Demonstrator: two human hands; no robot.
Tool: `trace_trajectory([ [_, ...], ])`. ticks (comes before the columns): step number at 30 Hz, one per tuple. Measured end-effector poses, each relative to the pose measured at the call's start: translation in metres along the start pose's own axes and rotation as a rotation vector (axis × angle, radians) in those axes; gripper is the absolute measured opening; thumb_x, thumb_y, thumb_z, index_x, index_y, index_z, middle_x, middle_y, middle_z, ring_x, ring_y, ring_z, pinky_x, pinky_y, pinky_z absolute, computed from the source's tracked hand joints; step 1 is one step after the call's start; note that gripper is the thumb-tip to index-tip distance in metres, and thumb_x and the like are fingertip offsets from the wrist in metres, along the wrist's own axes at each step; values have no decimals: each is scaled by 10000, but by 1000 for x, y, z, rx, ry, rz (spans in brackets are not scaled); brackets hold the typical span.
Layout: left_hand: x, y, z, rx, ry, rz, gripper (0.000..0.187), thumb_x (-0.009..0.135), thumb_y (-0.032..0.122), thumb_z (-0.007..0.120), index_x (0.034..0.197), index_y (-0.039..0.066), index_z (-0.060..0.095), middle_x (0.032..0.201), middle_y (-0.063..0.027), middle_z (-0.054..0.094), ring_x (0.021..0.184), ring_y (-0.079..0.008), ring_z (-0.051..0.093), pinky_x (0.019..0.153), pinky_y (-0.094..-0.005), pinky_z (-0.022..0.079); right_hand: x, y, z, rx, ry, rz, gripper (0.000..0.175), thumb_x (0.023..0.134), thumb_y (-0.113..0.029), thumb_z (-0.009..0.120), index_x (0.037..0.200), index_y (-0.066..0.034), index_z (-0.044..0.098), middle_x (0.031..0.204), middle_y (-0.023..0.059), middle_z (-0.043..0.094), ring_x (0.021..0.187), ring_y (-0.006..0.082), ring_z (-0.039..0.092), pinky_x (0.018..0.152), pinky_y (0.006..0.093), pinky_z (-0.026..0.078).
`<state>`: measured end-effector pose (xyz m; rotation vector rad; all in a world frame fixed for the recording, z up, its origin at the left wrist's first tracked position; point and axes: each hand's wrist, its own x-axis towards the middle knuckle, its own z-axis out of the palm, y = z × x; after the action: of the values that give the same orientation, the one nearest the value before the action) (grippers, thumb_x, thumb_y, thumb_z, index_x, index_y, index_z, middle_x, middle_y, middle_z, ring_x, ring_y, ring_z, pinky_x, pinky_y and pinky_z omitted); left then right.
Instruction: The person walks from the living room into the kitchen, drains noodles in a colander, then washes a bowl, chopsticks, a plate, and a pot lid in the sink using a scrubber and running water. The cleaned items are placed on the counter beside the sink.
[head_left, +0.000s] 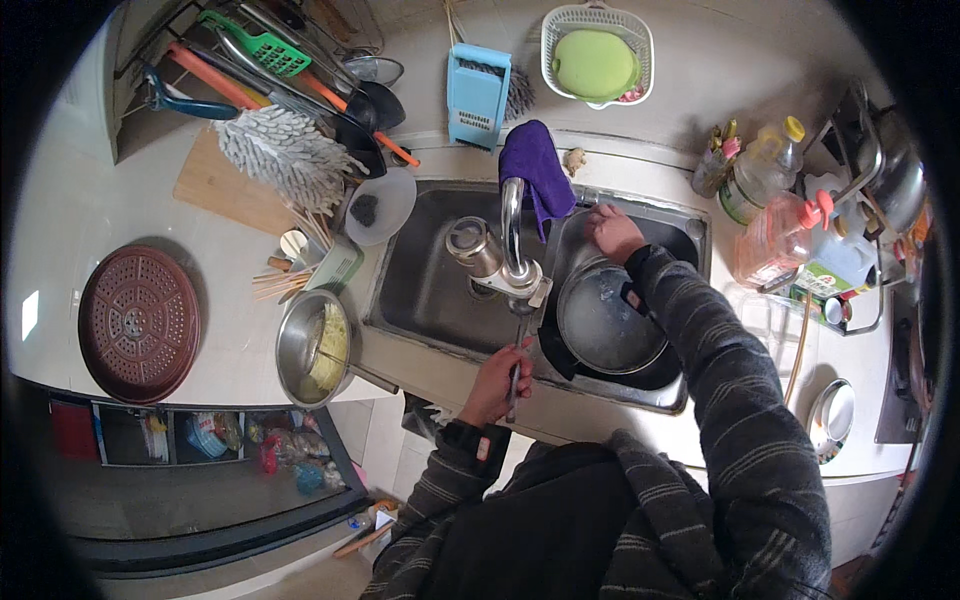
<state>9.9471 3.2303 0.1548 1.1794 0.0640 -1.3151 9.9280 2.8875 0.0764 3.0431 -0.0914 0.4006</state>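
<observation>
My left hand (496, 386) grips the handle of a metal spoon-like utensil (516, 367) at the front of the double sink. The utensil's far end reaches up beneath the chrome faucet (513, 232). Over in the right basin (686, 259), my right hand (613, 234) is at the back wall, fingers bent; whether they hold anything is hidden. Below that wrist a round metal vessel or lid (607, 322) rests in the basin, its surface greyish, with a dark piece showing under it. A purple cloth (534, 169) drapes over the faucet's top.
Left of the sink stand a steel pot (296, 345) with pale shreds and a ladle-like handle, a utensil holder (341, 262), a white bowl (394, 210) and a brown steamer tray (139, 322). Bottles (776, 240) crowd the right side. A blue grater (478, 97) and white basket (551, 52) are behind.
</observation>
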Motion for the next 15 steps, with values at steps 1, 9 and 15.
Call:
trace_trajectory([
  [1,-2,2,2,47,26,12,318,922,188,401,1213,63,429,674,-6,469,494,-96,411,458,-265,385,-3,7,4,39,-55,-7,194,771,-176,464,833,-79,620,954,60,578,1014,236,478,873,362,382],
  [9,-1,4,13,38,49,-3,392,942,221,386,1293,48,382,598,26,404,436,-65,347,387,-218,317,-11,19,7,145,64,-96,175,763,-184,495,846,-97,622,990,53,573,1097,232,461,973,360,341],
  [15,-6,6,8,73,60,3,413,941,220,391,1312,39,364,605,23,420,438,-61,346,373,-210,298,-10,29,0,283,-5,-67,192,805,-182,499,910,-78,621,1039,60,587,1144,250,453,992,374,335],
])
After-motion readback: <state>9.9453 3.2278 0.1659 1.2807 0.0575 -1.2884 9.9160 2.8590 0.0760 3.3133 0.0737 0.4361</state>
